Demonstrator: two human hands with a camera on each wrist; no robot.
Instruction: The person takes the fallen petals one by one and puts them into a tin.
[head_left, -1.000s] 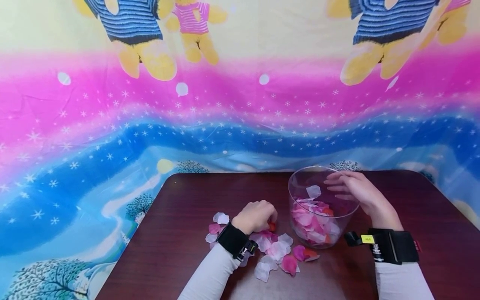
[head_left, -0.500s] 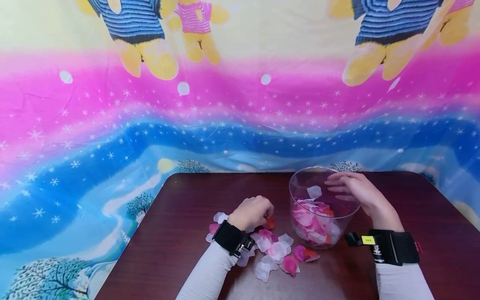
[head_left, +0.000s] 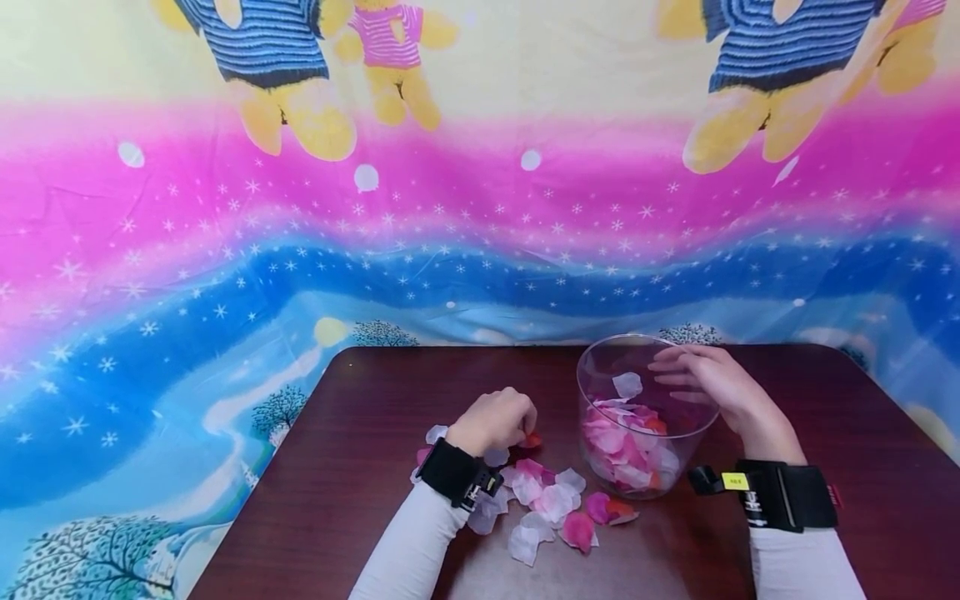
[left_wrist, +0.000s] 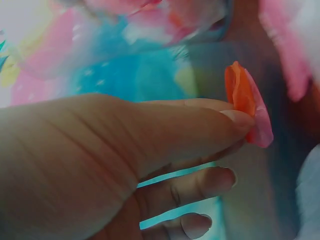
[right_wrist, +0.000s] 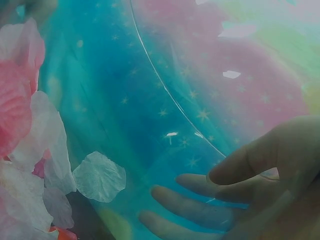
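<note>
My left hand [head_left: 495, 421] hovers just above the table and pinches an orange-red petal [head_left: 531, 440] between thumb and fingers; the left wrist view shows that petal [left_wrist: 246, 107] at the thumb tip. My right hand [head_left: 708, 379] rests on the far right wall of a clear plastic bowl [head_left: 592, 367], fingers spread and nearly straight against it. Pink, white and red petals [head_left: 622, 442] fill the bowl's bottom, and one white petal [right_wrist: 99, 176] clings to its inner wall. Loose petals [head_left: 551, 500] lie scattered on the table in front of the left wrist.
The dark wooden table [head_left: 360, 467] has rounded far corners. A bright cartoon-print cloth [head_left: 450, 208] hangs right behind it. Bare tabletop lies to the left and to the right of the bowl.
My left hand has lifted off the petal pile and drawn slightly back and left, carrying the orange-red petal. The right hand and the bowl have stayed still.
</note>
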